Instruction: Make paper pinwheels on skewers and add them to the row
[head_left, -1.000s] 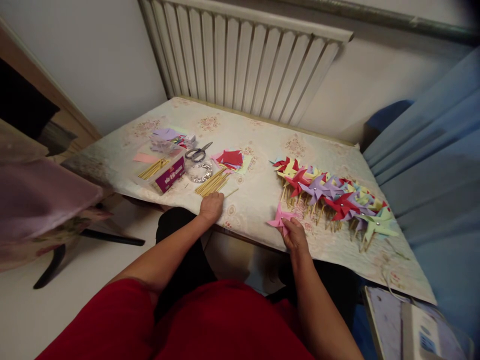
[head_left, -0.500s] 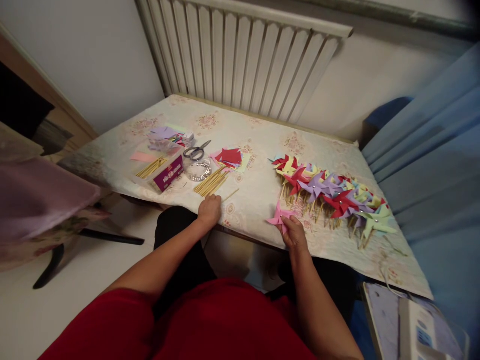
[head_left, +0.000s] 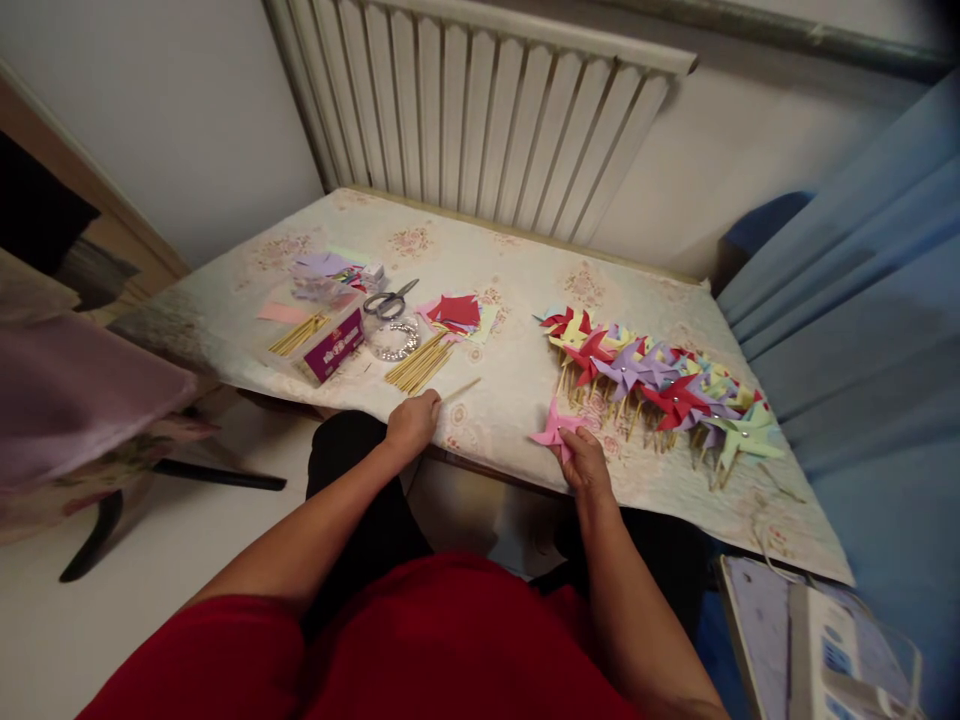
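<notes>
Gripping two-handed!
Clasping a thin stick (head_left: 461, 390) in the closed left hand (head_left: 413, 425), pinching a pink pinwheel (head_left: 553, 432) in the right hand (head_left: 586, 463).

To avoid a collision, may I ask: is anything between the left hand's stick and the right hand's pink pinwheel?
Nothing visible: between the stick in the left hand and the pink pinwheel in the right hand, flowered tablecloth shows.
</notes>
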